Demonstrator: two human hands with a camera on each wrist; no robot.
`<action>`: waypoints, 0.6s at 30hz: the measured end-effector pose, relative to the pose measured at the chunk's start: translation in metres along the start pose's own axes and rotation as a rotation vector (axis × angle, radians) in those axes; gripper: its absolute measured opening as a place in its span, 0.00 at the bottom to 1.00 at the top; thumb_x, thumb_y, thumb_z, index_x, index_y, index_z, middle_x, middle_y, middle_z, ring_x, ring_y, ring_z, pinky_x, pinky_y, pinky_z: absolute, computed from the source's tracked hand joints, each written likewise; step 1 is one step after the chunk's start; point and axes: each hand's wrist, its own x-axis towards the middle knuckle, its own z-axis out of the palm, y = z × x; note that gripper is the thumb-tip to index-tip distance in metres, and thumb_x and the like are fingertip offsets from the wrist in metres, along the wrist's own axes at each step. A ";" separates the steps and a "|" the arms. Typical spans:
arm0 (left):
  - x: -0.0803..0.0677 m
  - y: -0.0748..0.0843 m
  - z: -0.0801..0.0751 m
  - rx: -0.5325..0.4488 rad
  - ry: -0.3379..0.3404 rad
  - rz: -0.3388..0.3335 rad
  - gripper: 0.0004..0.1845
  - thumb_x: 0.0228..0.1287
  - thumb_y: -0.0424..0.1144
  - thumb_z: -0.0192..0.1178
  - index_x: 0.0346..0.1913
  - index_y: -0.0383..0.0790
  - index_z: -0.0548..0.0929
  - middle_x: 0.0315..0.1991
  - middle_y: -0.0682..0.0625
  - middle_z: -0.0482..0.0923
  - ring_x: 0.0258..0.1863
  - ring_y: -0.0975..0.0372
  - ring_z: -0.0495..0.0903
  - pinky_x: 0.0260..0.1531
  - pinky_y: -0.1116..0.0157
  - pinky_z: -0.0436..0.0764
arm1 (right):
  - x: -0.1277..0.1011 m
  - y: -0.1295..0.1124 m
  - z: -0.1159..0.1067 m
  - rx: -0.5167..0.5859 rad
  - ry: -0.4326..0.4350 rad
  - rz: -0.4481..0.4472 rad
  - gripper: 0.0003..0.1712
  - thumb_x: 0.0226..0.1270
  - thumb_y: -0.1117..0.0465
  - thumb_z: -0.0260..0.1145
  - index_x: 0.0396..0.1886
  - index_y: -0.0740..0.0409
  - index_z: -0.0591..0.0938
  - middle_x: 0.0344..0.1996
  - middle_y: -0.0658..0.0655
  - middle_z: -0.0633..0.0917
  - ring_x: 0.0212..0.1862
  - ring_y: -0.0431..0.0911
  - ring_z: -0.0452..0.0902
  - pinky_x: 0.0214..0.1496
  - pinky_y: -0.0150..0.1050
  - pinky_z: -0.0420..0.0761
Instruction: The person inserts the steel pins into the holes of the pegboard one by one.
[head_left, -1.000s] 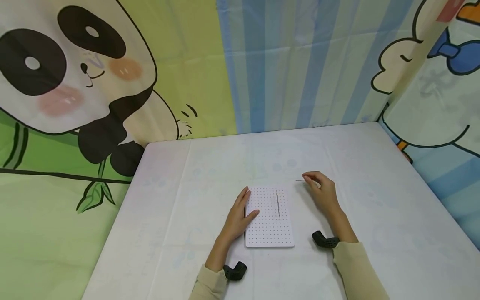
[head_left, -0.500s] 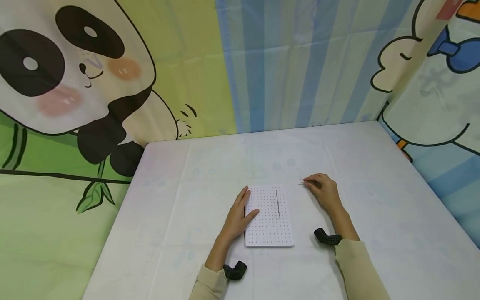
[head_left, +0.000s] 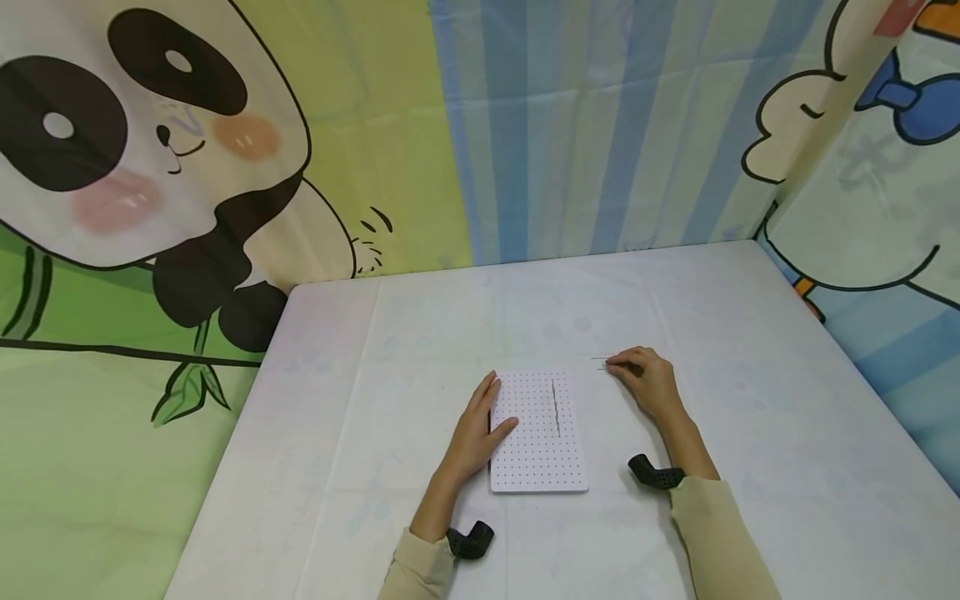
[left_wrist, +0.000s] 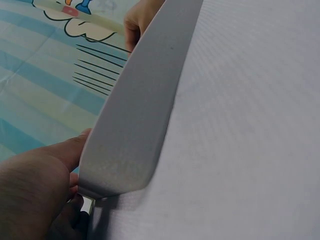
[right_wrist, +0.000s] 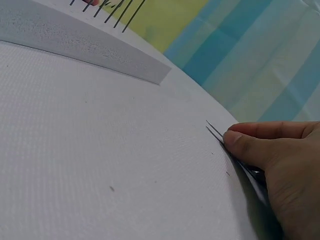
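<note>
A white pegboard [head_left: 536, 471] with a grid of small holes lies flat on the table. Several thin dark needles [left_wrist: 100, 69] stand upright in one column on it. My left hand [head_left: 474, 433] rests along the board's left edge, fingers extended and thumb over the top face. To the right of the board's far end, the thumb and forefinger of my right hand [head_left: 647, 383] pinch a thin needle [right_wrist: 215, 128] low over the table. A second thin line runs close beside it; whether it is loose is hard to tell.
A white cloth covers the table [head_left: 420, 333]. Behind it hangs a striped curtain [head_left: 570, 167] with a panda print on the left and another cartoon print on the right. A black wrist camera mount [head_left: 655, 472] sits by each sleeve.
My right hand has dipped slightly, and its fingertips have come together on the needle. The left hand and the board have stayed in place.
</note>
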 end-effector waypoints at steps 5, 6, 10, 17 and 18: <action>0.000 -0.001 0.000 0.002 -0.003 0.001 0.38 0.62 0.48 0.59 0.70 0.35 0.57 0.72 0.50 0.47 0.69 0.59 0.49 0.66 0.60 0.55 | 0.000 -0.001 0.000 -0.002 -0.004 -0.004 0.05 0.48 0.68 0.73 0.27 0.59 0.87 0.30 0.54 0.83 0.35 0.47 0.75 0.32 0.24 0.70; 0.000 -0.001 0.000 0.001 -0.003 0.003 0.38 0.62 0.47 0.59 0.69 0.35 0.57 0.72 0.50 0.47 0.69 0.59 0.49 0.66 0.59 0.55 | 0.000 -0.001 0.000 -0.003 -0.003 -0.003 0.05 0.47 0.68 0.73 0.27 0.60 0.87 0.29 0.54 0.83 0.35 0.47 0.74 0.31 0.25 0.70; 0.000 0.000 0.000 0.000 -0.004 0.002 0.37 0.62 0.47 0.59 0.69 0.35 0.57 0.72 0.49 0.47 0.69 0.59 0.49 0.66 0.60 0.55 | 0.001 -0.001 0.000 -0.004 -0.002 -0.006 0.05 0.46 0.69 0.73 0.25 0.61 0.86 0.28 0.55 0.82 0.34 0.48 0.74 0.31 0.26 0.69; 0.000 0.001 -0.001 0.002 -0.002 -0.008 0.37 0.62 0.47 0.59 0.70 0.35 0.57 0.72 0.50 0.47 0.69 0.59 0.49 0.66 0.60 0.55 | 0.001 -0.002 -0.001 -0.007 -0.024 0.000 0.04 0.47 0.70 0.73 0.24 0.61 0.85 0.28 0.55 0.82 0.36 0.49 0.74 0.34 0.27 0.70; 0.000 0.001 -0.001 0.001 -0.001 -0.008 0.37 0.62 0.47 0.59 0.70 0.35 0.57 0.72 0.50 0.47 0.69 0.59 0.49 0.66 0.60 0.55 | 0.001 -0.002 -0.001 -0.009 -0.028 0.001 0.04 0.47 0.70 0.73 0.24 0.61 0.84 0.28 0.55 0.82 0.36 0.49 0.74 0.34 0.28 0.70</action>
